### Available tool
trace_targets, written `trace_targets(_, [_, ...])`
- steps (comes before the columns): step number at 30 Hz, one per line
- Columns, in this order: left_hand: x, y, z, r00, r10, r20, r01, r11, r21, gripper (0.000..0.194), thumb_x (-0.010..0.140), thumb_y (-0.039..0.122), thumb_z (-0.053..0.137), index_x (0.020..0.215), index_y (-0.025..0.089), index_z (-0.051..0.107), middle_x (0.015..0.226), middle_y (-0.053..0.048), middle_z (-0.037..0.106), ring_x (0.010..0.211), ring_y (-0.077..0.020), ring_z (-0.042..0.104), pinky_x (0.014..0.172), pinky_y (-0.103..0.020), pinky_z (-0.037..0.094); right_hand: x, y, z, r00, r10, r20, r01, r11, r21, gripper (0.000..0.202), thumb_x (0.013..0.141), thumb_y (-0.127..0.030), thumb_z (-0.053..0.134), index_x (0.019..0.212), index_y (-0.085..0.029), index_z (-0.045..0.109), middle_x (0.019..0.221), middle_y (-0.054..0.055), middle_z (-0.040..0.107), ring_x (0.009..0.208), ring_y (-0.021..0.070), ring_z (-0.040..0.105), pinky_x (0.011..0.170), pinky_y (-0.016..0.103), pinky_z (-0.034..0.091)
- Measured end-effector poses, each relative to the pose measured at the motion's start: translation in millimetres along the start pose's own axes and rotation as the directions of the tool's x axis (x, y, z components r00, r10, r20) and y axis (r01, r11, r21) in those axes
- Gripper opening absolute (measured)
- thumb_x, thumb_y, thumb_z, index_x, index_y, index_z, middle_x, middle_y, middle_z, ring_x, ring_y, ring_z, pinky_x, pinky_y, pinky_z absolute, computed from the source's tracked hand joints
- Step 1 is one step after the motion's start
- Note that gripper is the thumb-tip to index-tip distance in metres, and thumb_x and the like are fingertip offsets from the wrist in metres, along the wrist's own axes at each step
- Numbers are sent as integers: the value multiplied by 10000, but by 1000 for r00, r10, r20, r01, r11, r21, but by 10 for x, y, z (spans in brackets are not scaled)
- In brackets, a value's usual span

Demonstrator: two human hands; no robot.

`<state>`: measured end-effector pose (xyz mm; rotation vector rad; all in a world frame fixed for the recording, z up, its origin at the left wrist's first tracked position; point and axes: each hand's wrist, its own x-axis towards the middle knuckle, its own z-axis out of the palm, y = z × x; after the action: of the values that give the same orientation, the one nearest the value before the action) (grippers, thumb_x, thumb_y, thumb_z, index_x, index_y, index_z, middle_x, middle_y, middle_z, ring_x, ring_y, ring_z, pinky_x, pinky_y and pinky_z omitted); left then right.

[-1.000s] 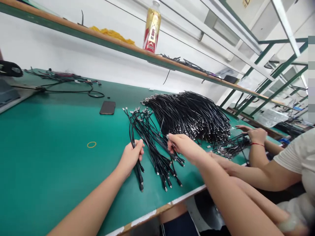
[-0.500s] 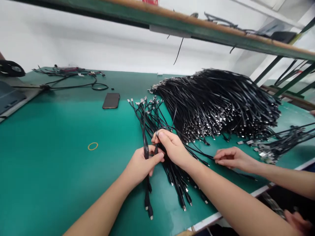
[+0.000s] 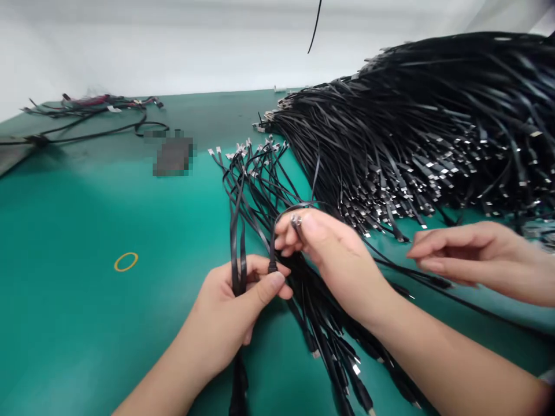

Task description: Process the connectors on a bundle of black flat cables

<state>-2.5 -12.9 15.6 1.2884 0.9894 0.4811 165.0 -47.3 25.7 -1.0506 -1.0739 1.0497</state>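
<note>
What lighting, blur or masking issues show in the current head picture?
Head view: shading darkens the back of the green tabletop; metal connectors glint along the black cable pile, which softens toward the right edge; coarse pixelation masks a dark flat object.

Workshop or factory assembly spot, by look of it. Long green-topped counter (image 3: 78,300) against plain white wall (image 3: 173,46). Huge heap of identical black cables (image 3: 416,127), metal-tipped, far beyond home quantity; smaller bunch (image 3: 255,190) beside it. Another person's hand (image 3: 481,254) at same counter, beside cables.
</note>
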Motion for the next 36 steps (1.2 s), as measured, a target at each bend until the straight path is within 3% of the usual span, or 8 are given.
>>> trace_targets(3, [5, -4, 23, 999, -8, -47, 7, 1000, -14, 350, 799, 495, 739, 888, 158, 708, 722, -32, 739, 316, -13, 365, 299, -126, 279, -13, 0, 1, 993, 31, -118, -43, 995, -94, 335, 1007, -431, 467, 795, -199, 583, 704, -3, 537, 634, 128, 500, 600, 255, 438])
trace_targets(8, [41, -45, 23, 999, -20, -46, 18, 998, -59, 389, 761, 530, 757, 910, 173, 715, 720, -41, 739, 301, -21, 371, 286, -130, 280, -32, 91, -24, 987, 42, -157, -85, 956, -279, 370, 972, -531, 509, 779, -237, 622, 618, -6, 463, 550, 142, 410, 487, 273, 347])
trace_targets(16, [41, -62, 14, 998, -50, -47, 48, 998, -52, 409, 745, 565, 748, 902, 190, 714, 742, -51, 745, 291, -20, 365, 285, -134, 295, 4, 162, -121, 994, -13, -108, -17, 962, -273, 308, 948, -550, 539, 819, -303, 669, 629, 43, 519, 536, 183, 436, 479, 335, 358])
trace_targets(25, [61, -42, 8, 995, -100, -9, 98, 987, -127, 470, 671, 625, 761, 862, 199, 702, 695, -51, 715, 271, -30, 336, 261, -145, 226, -79, 226, -134, 993, 70, -92, -90, 968, -233, 273, 946, -531, 514, 888, -321, 679, 594, 44, 479, 492, 182, 412, 412, 336, 316])
trace_targets(32, [61, -133, -26, 996, -63, 61, 72, 986, -148, 441, 739, 641, 723, 859, 218, 688, 677, -34, 691, 270, -36, 339, 255, -152, 214, -105, 193, -83, 992, 36, -121, -66, 964, -257, 215, 926, -504, 538, 867, -339, 663, 691, 77, 563, 583, 221, 523, 453, 349, 421])
trace_targets(36, [73, -102, -9, 998, 51, 36, -44, 983, -180, 326, 798, 529, 718, 819, 204, 715, 657, -45, 710, 268, -46, 339, 237, -171, 182, -135, 169, -64, 995, 0, -101, -31, 952, -304, 217, 927, -506, 514, 898, -358, 670, 710, 87, 583, 640, 247, 562, 500, 365, 468])
